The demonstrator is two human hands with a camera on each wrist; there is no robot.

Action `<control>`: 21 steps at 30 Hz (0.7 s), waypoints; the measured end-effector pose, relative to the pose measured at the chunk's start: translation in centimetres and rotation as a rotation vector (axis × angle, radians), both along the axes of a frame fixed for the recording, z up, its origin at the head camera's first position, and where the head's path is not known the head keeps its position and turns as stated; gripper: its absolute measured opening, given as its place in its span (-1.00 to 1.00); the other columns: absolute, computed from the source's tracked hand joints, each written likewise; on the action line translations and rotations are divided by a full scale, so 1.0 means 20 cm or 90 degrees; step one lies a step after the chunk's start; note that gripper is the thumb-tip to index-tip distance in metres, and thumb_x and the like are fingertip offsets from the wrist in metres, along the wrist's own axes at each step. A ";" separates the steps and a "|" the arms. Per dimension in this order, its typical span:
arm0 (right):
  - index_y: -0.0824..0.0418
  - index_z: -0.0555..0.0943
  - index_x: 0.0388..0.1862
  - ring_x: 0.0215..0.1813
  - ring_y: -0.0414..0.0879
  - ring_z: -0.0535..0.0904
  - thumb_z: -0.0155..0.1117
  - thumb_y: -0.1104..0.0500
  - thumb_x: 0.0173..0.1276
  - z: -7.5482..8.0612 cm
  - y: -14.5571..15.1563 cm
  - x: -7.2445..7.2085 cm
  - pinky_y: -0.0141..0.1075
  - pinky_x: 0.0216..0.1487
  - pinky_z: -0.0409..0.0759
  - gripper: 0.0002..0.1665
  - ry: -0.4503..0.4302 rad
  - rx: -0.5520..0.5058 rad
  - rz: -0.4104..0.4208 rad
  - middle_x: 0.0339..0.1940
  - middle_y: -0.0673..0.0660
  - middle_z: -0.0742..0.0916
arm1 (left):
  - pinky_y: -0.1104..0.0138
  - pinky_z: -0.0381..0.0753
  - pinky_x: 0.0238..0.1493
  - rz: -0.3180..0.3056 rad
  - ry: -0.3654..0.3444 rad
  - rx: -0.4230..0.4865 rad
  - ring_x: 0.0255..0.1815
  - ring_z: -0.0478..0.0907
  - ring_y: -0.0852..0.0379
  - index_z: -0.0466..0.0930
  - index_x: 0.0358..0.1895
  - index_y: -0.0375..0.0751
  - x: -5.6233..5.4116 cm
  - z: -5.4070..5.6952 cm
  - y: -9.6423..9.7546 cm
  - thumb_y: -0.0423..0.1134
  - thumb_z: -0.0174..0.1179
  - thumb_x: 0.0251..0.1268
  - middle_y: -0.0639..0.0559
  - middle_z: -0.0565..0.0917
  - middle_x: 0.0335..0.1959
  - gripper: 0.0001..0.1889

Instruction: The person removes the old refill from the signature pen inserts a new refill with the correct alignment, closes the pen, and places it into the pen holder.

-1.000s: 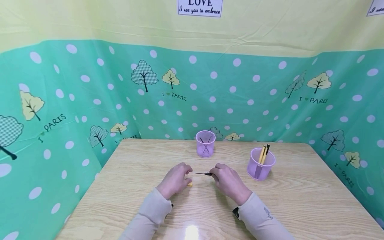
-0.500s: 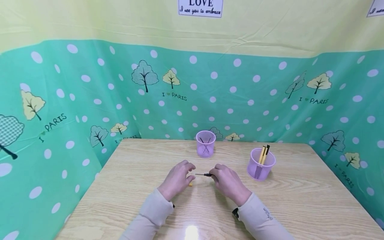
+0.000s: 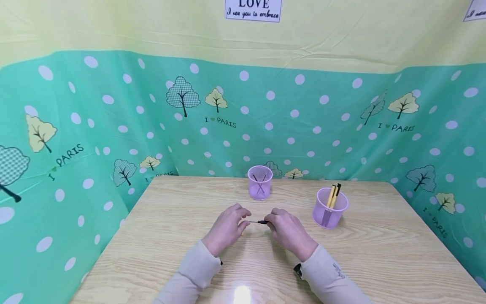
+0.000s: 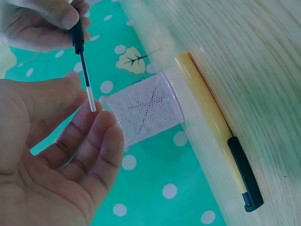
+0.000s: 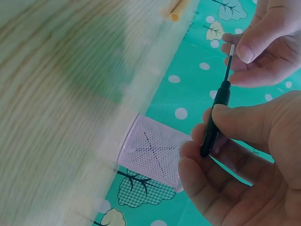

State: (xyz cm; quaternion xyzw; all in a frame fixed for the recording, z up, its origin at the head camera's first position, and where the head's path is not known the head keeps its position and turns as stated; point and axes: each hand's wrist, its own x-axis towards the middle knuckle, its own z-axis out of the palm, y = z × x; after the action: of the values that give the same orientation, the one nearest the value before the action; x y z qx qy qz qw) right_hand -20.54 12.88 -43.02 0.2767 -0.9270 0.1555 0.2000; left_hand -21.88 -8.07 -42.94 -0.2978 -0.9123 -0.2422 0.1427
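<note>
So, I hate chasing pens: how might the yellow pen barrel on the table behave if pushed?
The yellow pen barrel looks stiff, being straight. Its rounded body could roll, though the protruding black clip would probably stop it. Being glossy, it may slip.

— What hangs behind the wooden bench (image 3: 182, 198)?
— A curtain (image 3: 258, 97), yellow in its upper part and green with pale dots below (some wrinkles cross the yellow).
— And its pictures?
— Checkered trees (image 3: 183, 90) and yellow trees (image 3: 215, 98), with "PARIS" written near them; at the top, a pale panel (image 3: 253, 8) says "LOVE".
</note>
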 end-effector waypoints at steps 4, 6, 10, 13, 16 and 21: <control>0.09 0.71 -0.39 -0.43 -0.21 0.49 0.40 0.31 0.11 0.00 0.00 0.00 -0.32 -0.44 0.54 -0.87 0.002 0.003 0.000 -0.52 -0.13 0.52 | 0.31 0.56 -0.19 -0.001 0.009 -0.003 -0.27 0.52 0.18 0.67 -0.13 -0.19 0.00 0.00 0.00 -0.36 0.31 0.15 0.07 0.61 -0.28 -0.80; 0.09 0.71 -0.38 -0.43 -0.21 0.49 0.40 0.30 0.11 0.00 0.00 0.00 -0.32 -0.44 0.54 -0.87 0.002 0.007 -0.002 -0.51 -0.13 0.52 | 0.30 0.56 -0.18 0.001 0.013 -0.005 -0.26 0.52 0.17 0.68 -0.14 -0.19 0.00 -0.01 0.00 -0.37 0.30 0.16 0.08 0.61 -0.28 -0.81; 0.07 0.71 -0.38 -0.43 -0.21 0.49 0.39 0.29 0.12 -0.01 0.00 0.00 -0.33 -0.46 0.53 -0.87 0.000 0.015 -0.005 -0.51 -0.14 0.52 | 0.31 0.57 -0.21 0.003 0.017 -0.007 -0.29 0.52 0.18 0.69 -0.18 -0.18 0.00 -0.01 0.01 -0.38 0.29 0.16 0.09 0.60 -0.32 -0.84; 0.07 0.71 -0.38 -0.42 -0.22 0.48 0.39 0.29 0.12 -0.01 0.00 0.00 -0.33 -0.47 0.52 -0.87 0.000 0.016 -0.007 -0.51 -0.14 0.51 | 0.32 0.57 -0.21 0.000 0.019 -0.005 -0.29 0.53 0.18 0.70 -0.21 -0.18 0.01 -0.01 0.01 -0.41 0.28 0.15 0.10 0.60 -0.34 -0.85; 0.06 0.71 -0.38 -0.43 -0.22 0.48 0.39 0.29 0.13 -0.01 0.00 0.00 -0.33 -0.47 0.51 -0.87 -0.002 0.017 -0.008 -0.51 -0.15 0.51 | 0.31 0.58 -0.20 -0.004 0.017 -0.002 -0.28 0.54 0.17 0.71 -0.22 -0.17 0.01 -0.01 0.01 -0.44 0.28 0.14 0.11 0.60 -0.34 -0.84; 0.06 0.72 -0.37 -0.43 -0.22 0.47 0.40 0.28 0.13 -0.01 0.00 0.00 -0.34 -0.46 0.51 -0.88 -0.005 0.016 -0.008 -0.51 -0.15 0.51 | 0.31 0.58 -0.20 -0.005 0.012 -0.004 -0.28 0.54 0.17 0.71 -0.23 -0.18 0.01 -0.02 0.02 -0.46 0.27 0.13 0.11 0.60 -0.35 -0.83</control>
State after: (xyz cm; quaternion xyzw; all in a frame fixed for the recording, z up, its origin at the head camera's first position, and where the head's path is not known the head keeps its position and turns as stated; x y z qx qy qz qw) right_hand -20.48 12.85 -43.19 0.2729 -0.9312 0.1438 0.1942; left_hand -21.72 -7.76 -43.34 -0.3038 -0.9106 -0.2372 0.1495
